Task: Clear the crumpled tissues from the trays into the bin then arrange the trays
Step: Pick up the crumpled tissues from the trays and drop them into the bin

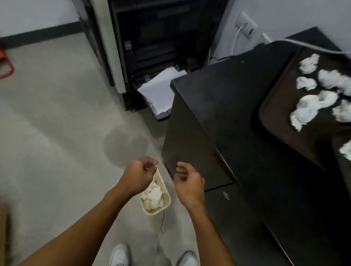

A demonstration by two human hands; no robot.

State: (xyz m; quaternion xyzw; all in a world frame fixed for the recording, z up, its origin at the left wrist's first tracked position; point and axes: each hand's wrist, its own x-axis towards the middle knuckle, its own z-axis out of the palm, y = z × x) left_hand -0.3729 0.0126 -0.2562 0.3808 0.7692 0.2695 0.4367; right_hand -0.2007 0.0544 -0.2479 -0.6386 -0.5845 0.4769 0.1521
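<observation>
Standing on grey floor (41,132) beside dark cabinet (230,123)

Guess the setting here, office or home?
Probably an office or copy room: a large floor-standing copier with paper sheets sticking out of its lower tray, a dark desk with a locking drawer, and a small bin on the grey floor.

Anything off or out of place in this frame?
Yes. Loose paper sheets spill out from the base of the black printer towards the floor. A white cable trails across the floor past the bin. Crumpled tissues still litter the trays on the dark cabinet.
</observation>
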